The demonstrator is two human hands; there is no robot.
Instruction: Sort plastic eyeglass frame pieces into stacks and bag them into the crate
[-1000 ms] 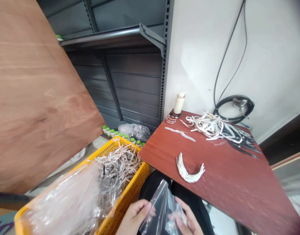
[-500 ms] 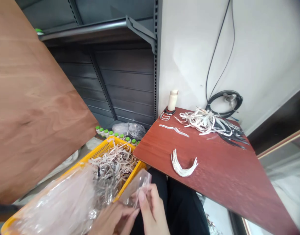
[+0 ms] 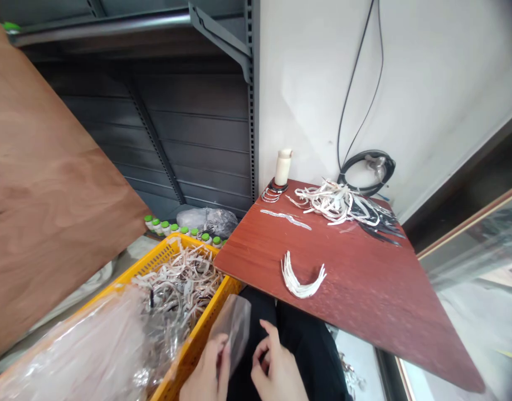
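Note:
My left hand [image 3: 206,370] pinches a small clear plastic bag [image 3: 238,320] between thumb and fingers, above my lap. To the right of the bag, apart from it, my right hand [image 3: 276,365] has its index finger raised and the other fingers curled, holding nothing I can see. On the red-brown table [image 3: 343,301] in front of me lies a curved bundle of white strips [image 3: 300,283]. At the left stands a yellow crate [image 3: 199,328] full of tangled pale strips [image 3: 180,284], with a large clear plastic sheet or bag [image 3: 76,345] spread over its near end.
On the table's far side are a heap of white strips [image 3: 335,200], dark strips [image 3: 381,223], a cream cylinder [image 3: 283,167] and a flat whitish strip [image 3: 286,218]. Green-capped bottles [image 3: 174,228] line up behind the crate. A wooden board [image 3: 50,184] leans at left.
My right hand has let go of the plastic bag and moved right. The bag stays in my left hand. The whole view has shifted slightly.

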